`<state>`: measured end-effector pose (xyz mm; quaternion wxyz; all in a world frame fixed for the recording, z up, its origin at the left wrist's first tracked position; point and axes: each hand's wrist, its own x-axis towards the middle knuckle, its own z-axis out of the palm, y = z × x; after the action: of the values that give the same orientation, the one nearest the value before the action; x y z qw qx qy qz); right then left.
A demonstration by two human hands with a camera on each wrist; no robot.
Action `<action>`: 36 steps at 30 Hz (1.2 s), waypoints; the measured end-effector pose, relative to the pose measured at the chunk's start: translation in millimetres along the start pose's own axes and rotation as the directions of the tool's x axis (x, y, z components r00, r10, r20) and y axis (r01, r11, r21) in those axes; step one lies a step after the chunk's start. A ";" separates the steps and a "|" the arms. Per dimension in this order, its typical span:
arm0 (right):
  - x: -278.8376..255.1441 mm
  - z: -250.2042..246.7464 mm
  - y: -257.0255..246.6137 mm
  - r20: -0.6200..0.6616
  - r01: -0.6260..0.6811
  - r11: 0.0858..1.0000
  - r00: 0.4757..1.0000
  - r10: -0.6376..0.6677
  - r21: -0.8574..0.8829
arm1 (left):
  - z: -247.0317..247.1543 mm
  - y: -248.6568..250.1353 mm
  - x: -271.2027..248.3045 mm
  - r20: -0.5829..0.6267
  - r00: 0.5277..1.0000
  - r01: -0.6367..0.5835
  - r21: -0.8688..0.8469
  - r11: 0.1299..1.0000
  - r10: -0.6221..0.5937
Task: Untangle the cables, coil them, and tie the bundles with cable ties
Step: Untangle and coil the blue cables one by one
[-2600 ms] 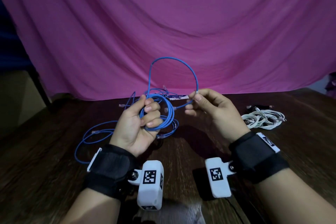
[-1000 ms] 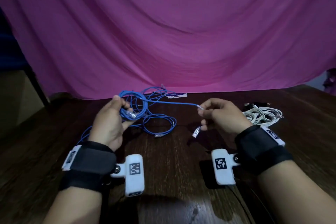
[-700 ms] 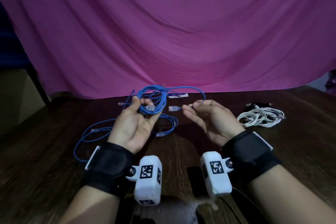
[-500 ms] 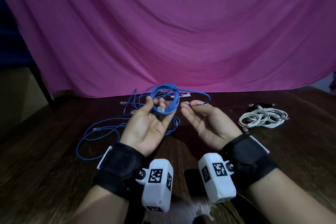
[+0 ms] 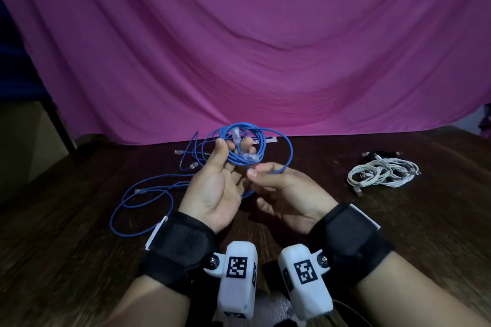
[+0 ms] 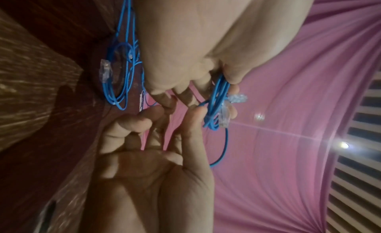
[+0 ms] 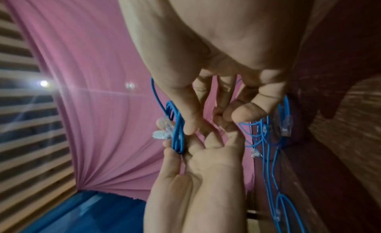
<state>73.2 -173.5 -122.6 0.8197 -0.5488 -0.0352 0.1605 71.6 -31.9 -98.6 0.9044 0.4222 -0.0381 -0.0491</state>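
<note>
Head view shows the left hand raised palm-up above the wooden surface, its thumb and fingers pinching a small blue coil of network cable at the fingertips, with two clear plugs sticking out of the bundle. One wider loop bulges from the coil toward the right and runs down into the right hand, whose thumb and forefinger close on that strand just beside the coil. Seen from the right wrist, the coil stands roughly upright between the two sets of fingertips. That slack loop lies on the right hand's side, so my guess is that hand lays it onto the coil. More blue cable lies loose on the surface left of the coil and behind it, not yet coiled. A white cable bundle sits well to the right of the coil.
</note>
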 end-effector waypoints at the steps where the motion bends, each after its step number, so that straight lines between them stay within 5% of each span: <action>1: -0.6 0.0 -1.4 0.017 0.033 0.998 0.999 -0.032 -0.060 | 0.0 0.4 0.4 -0.010 0.999 -0.034 0.009 0.999 0.034; 4: -2.2 -1.0 -10.3 -0.028 0.259 0.950 0.963 -0.268 -0.176 | -3.9 4.6 2.4 -0.061 0.979 -0.185 0.109 0.977 0.192; 6: -2.5 -4.4 -18.6 -0.154 0.469 0.838 0.839 -0.521 -0.278 | -8.2 5.3 3.2 -0.073 0.951 -0.266 0.308 0.913 0.302; 8: -3.5 -6.2 -22.9 -0.112 0.583 0.709 0.736 -0.668 -0.396 | -10.5 2.1 3.2 -0.028 0.925 -0.312 0.512 0.801 0.378; 11: -4.6 -2.0 -16.6 0.071 0.565 0.603 0.760 -0.646 -0.564 | -10.1 -4.9 1.2 0.089 0.904 -0.362 0.680 0.638 0.419; 14: -3.2 0.0 -8.9 0.129 0.524 0.493 0.765 -0.631 -0.694 | -8.7 -8.5 0.3 0.170 0.904 -0.383 0.730 0.566 0.393; 18: -3.5 -4.5 -20.3 0.058 0.540 0.588 0.765 -0.642 -0.602 | -11.7 -10.1 0.3 0.155 0.949 -0.296 0.741 0.603 0.275; 23: -10.6 -23.1 -47.4 -0.175 0.601 0.664 0.669 -0.723 -0.444 | -24.7 -8.6 6.3 0.135 0.980 -0.197 0.791 0.580 0.148; 28: -11.3 -20.3 -42.1 -0.066 0.516 0.741 0.800 -0.596 -0.430 | -34.2 -6.8 9.9 0.083 0.986 -0.151 0.812 0.564 0.144; 32: -9.5 -33.6 -38.5 0.149 0.413 0.481 0.856 -0.495 -0.773 | -39.1 1.3 10.6 0.041 0.973 -0.169 0.801 0.575 0.229; 36: -5.5 -33.8 -29.2 0.191 0.391 0.390 0.867 -0.461 -0.834 | -37.8 -1.0 12.0 0.045 0.968 -0.178 0.817 0.549 0.248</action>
<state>82.5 -215.3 -108.6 0.4563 -0.8550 -0.2190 -0.1127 87.6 -5.2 -123.2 0.6086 0.7838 -0.0729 0.1000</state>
